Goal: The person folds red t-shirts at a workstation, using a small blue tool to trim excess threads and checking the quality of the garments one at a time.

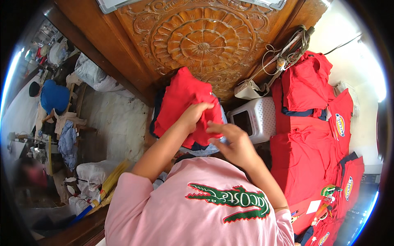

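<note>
A bunched red garment (179, 104) is in front of me, on top of dark and pale blue cloth. My left hand (195, 116) closes on its upper right part, with the thumb lying across the fabric and the other fingers partly hidden by it. Close by on the right is my right hand (234, 142), fingers and thumb apart at the garment's right edge. Its fingertips are slightly blurred, and I cannot tell whether they touch the cloth.
A carved wooden panel (203, 47) stands right behind the garment. On the right are a white plastic stool (262, 119), hanging cables (293, 49) and stacked red garments (301, 153) with scissors and small items. At left, plastic bags (92, 71) and another person in blue (54, 96).
</note>
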`<action>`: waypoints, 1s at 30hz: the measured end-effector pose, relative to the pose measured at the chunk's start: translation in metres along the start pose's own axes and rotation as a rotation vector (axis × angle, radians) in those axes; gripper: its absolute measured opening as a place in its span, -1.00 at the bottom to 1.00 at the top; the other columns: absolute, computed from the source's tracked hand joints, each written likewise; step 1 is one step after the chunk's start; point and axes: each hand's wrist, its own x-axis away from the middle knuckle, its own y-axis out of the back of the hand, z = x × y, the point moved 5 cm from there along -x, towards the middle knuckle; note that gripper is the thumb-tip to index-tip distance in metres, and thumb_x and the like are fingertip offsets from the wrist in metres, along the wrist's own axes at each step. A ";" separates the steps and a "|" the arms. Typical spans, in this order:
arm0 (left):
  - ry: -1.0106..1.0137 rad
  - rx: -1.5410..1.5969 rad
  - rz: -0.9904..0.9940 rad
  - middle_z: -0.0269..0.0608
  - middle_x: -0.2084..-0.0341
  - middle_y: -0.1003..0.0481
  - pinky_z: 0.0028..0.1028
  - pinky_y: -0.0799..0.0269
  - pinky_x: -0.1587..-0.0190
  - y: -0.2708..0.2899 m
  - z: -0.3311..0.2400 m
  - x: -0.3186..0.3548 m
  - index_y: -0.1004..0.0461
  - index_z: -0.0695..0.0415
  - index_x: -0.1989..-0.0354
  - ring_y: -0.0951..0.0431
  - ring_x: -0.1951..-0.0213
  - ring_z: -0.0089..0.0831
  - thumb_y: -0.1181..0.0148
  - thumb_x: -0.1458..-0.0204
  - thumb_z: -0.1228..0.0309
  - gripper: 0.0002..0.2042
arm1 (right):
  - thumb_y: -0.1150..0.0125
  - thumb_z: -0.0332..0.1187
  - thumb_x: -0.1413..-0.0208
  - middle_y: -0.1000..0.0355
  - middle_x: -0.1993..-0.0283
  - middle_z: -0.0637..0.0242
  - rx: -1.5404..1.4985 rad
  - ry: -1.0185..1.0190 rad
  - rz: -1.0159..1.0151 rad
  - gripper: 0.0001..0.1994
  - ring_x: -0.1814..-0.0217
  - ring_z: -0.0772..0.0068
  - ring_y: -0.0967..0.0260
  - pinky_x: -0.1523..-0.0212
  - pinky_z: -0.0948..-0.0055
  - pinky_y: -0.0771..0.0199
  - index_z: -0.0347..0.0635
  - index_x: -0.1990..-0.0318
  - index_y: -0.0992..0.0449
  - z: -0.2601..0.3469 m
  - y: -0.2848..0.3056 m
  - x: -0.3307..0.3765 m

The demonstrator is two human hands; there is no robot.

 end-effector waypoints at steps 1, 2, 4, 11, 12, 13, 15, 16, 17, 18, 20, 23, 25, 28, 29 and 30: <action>-0.025 0.065 0.039 -0.19 0.10 -0.67 -0.35 -0.60 -0.05 -0.009 -0.012 -0.007 -0.62 0.18 0.00 -0.68 0.07 -0.37 -0.23 -0.25 0.23 -0.70 | -0.38 -0.33 -0.19 -0.61 -0.11 -0.01 -0.167 -0.066 -0.027 -0.63 -0.17 0.07 -0.57 -0.25 0.16 -0.47 -0.31 -0.10 -0.59 0.016 0.015 -0.002; -0.050 0.129 0.073 -0.18 0.11 -0.67 -0.34 -0.59 -0.06 -0.016 -0.022 -0.007 -0.61 0.19 0.00 -0.68 0.06 -0.37 -0.22 -0.26 0.26 -0.72 | -0.34 -0.29 -0.23 -0.61 -0.11 -0.04 -0.338 -0.129 -0.054 -0.58 -0.19 0.10 -0.57 -0.28 0.15 -0.45 -0.39 -0.15 -0.55 0.035 0.028 -0.005; -0.217 0.317 0.174 -0.19 0.05 -0.67 -0.31 -0.54 -0.13 -0.054 -0.072 0.029 -0.61 0.22 -0.01 -0.67 0.04 -0.37 -0.27 -0.23 0.32 -0.72 | -0.34 -0.27 -0.23 -0.60 -0.12 -0.05 -0.579 -0.069 -0.059 -0.56 -0.20 0.09 -0.56 -0.29 0.14 -0.44 -0.39 -0.16 -0.54 0.072 0.046 -0.004; -0.583 0.460 0.158 -0.18 -0.05 -0.61 -0.26 -0.55 -0.21 -0.021 -0.111 0.057 -0.50 0.20 -0.15 -0.64 -0.08 -0.32 -0.25 -0.23 0.47 -0.67 | -0.33 -0.18 -0.23 -0.56 -0.16 -0.08 -0.858 0.343 0.092 -0.50 -0.25 0.06 -0.51 -0.32 0.12 -0.40 -0.39 -0.18 -0.52 0.146 0.071 0.027; -0.604 0.436 0.115 -0.11 -0.13 -0.58 -0.20 -0.53 -0.24 0.001 -0.099 0.055 -0.44 0.23 -0.23 -0.61 -0.15 -0.25 -0.20 -0.26 0.45 -0.63 | -0.32 -0.17 -0.23 -0.55 -0.17 -0.08 -0.872 0.370 0.113 -0.50 -0.26 0.05 -0.51 -0.32 0.12 -0.39 -0.39 -0.18 -0.51 0.149 0.071 0.029; -0.570 0.430 0.060 -0.12 -0.13 -0.57 -0.20 -0.52 -0.24 0.018 -0.082 0.046 -0.44 0.23 -0.24 -0.60 -0.16 -0.25 -0.22 -0.25 0.44 -0.61 | -0.32 -0.15 -0.23 -0.55 -0.17 -0.09 -0.862 0.365 0.106 -0.49 -0.26 0.05 -0.50 -0.33 0.12 -0.39 -0.39 -0.18 -0.51 0.152 0.072 0.034; -0.533 0.356 -0.097 -0.14 -0.15 -0.56 -0.20 -0.51 -0.25 0.066 -0.035 0.031 -0.43 0.23 -0.26 -0.58 -0.17 -0.25 -0.26 -0.23 0.42 -0.57 | -0.32 -0.13 -0.23 -0.53 -0.18 -0.10 -0.875 0.381 0.107 -0.47 -0.28 0.04 -0.49 -0.33 0.11 -0.38 -0.39 -0.19 -0.50 0.152 0.073 0.040; -0.477 0.305 -0.106 -0.15 -0.16 -0.55 -0.20 -0.50 -0.26 0.066 -0.001 -0.001 -0.42 0.23 -0.28 -0.58 -0.17 -0.25 -0.28 -0.23 0.41 -0.55 | -0.32 -0.12 -0.23 -0.53 -0.19 -0.10 -0.816 0.345 0.050 -0.46 -0.29 0.03 -0.48 -0.34 0.11 -0.37 -0.39 -0.19 -0.50 0.156 0.082 0.047; -0.465 0.288 -0.221 -0.15 -0.20 -0.53 -0.18 -0.48 -0.27 0.104 0.037 -0.006 -0.38 0.20 -0.32 -0.56 -0.20 -0.24 -0.30 -0.22 0.38 -0.50 | -0.31 -0.10 -0.23 -0.52 -0.19 -0.11 -0.831 0.354 0.056 -0.45 -0.29 0.03 -0.47 -0.34 0.11 -0.37 -0.39 -0.19 -0.49 0.153 0.080 0.049; -0.452 0.273 -0.335 -0.16 -0.23 -0.50 -0.16 -0.46 -0.29 0.141 0.075 -0.005 -0.35 0.17 -0.36 -0.54 -0.22 -0.23 -0.33 -0.22 0.35 -0.45 | -0.31 -0.09 -0.23 -0.52 -0.20 -0.11 -0.853 0.367 0.071 -0.44 -0.30 0.02 -0.47 -0.34 0.10 -0.36 -0.39 -0.20 -0.49 0.150 0.080 0.048; -0.227 0.346 -0.655 -0.21 -0.14 -0.54 -0.45 -0.50 -0.05 0.221 0.176 -0.011 -0.40 0.07 -0.27 -0.59 -0.11 -0.37 -0.29 -0.24 0.30 -0.56 | -0.31 -0.07 -0.23 -0.51 -0.21 -0.12 -0.858 0.358 0.069 -0.43 -0.31 0.01 -0.45 -0.35 0.10 -0.35 -0.39 -0.20 -0.48 0.148 0.079 0.051; 0.058 0.524 -0.871 -0.29 0.02 -0.57 -0.38 -0.49 0.15 0.306 0.281 0.011 -0.42 -0.02 -0.15 -0.61 0.08 -0.42 -0.21 -0.25 0.25 -0.67 | -0.30 -0.03 -0.23 -0.49 -0.23 -0.13 -0.872 0.349 0.068 -0.40 -0.33 0.00 -0.43 -0.36 0.09 -0.33 -0.39 -0.21 -0.47 0.146 0.084 0.053; 0.153 0.357 -0.847 -0.32 0.10 -0.58 -0.33 -0.49 0.17 0.295 0.292 0.005 -0.48 -0.03 -0.03 -0.61 0.12 -0.44 -0.19 -0.24 0.24 -0.75 | -0.30 0.00 -0.23 -0.48 -0.24 -0.14 -0.858 0.324 0.042 -0.38 -0.35 -0.01 -0.42 -0.37 0.09 -0.32 -0.39 -0.21 -0.47 0.142 0.088 0.056; 0.307 0.150 -0.667 -0.33 0.13 -0.61 -0.31 -0.50 0.14 0.281 0.291 0.002 -0.53 -0.01 0.06 -0.62 0.11 -0.44 -0.21 -0.21 0.23 -0.80 | -0.29 0.04 -0.23 -0.46 -0.26 -0.16 -0.881 0.320 0.021 -0.35 -0.37 -0.03 -0.40 -0.38 0.08 -0.31 -0.39 -0.22 -0.45 0.131 0.095 0.066; 0.366 0.132 -0.601 -0.33 0.14 -0.61 -0.31 -0.51 0.13 0.259 0.285 -0.004 -0.55 0.00 0.07 -0.63 0.09 -0.42 -0.22 -0.21 0.23 -0.80 | -0.29 0.05 -0.23 -0.46 -0.26 -0.16 -0.889 0.314 0.001 -0.34 -0.38 -0.03 -0.39 -0.39 0.07 -0.30 -0.39 -0.22 -0.45 0.125 0.099 0.071; 0.412 0.128 -0.564 -0.33 0.14 -0.62 -0.31 -0.52 0.11 0.240 0.277 0.002 -0.56 0.01 0.09 -0.63 0.08 -0.41 -0.23 -0.20 0.23 -0.80 | -0.29 0.06 -0.23 -0.45 -0.27 -0.17 -0.921 0.315 0.004 -0.34 -0.38 -0.04 -0.39 -0.39 0.07 -0.29 -0.40 -0.23 -0.45 0.117 0.101 0.074</action>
